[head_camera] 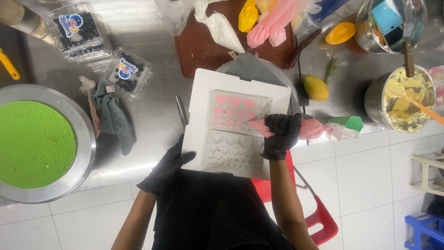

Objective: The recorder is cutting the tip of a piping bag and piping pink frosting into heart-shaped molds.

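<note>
The pink-filled plastic piping bag (305, 129) sits squeezed in your right hand (281, 135), whose black-gloved fingers are wrapped tightly round its middle; its narrow tip points left and rests over the clear heart-cavity mould (233, 132). That mould lies on a white square board (203, 92), the upper rows of hearts filled pink, the lower ones mostly pale and unfilled. Your left hand (169, 166), also in a black glove, clamps the board's near left corner, thumb on top and fingers underneath.

The board rests partly over a grey round turntable (252, 69) on the steel worktop (152, 125). A pair of metal scissors (181, 111) lies just beside the board's left edge. Beyond the turntable a brown cutting board (199, 51) carries a white piping bag (222, 28), a yellow piping bag (248, 16) and another pink piping bag (273, 23). To the right of the turntable you have a yellow mango-shaped piece (316, 88) with a green sprig (330, 68) near it, a green hexagonal block (349, 123) touching the tail of your bag, and a steel bowl of pale yellow cream (407, 99).

On the left lie a crumpled grey-blue cloth (113, 118), two clear plastic boxes of blueberries (99, 48), and a large round steel stand with a green mat (34, 143). A red chair (323, 222) stands on the white tiled floor (365, 180) beside you.
</note>
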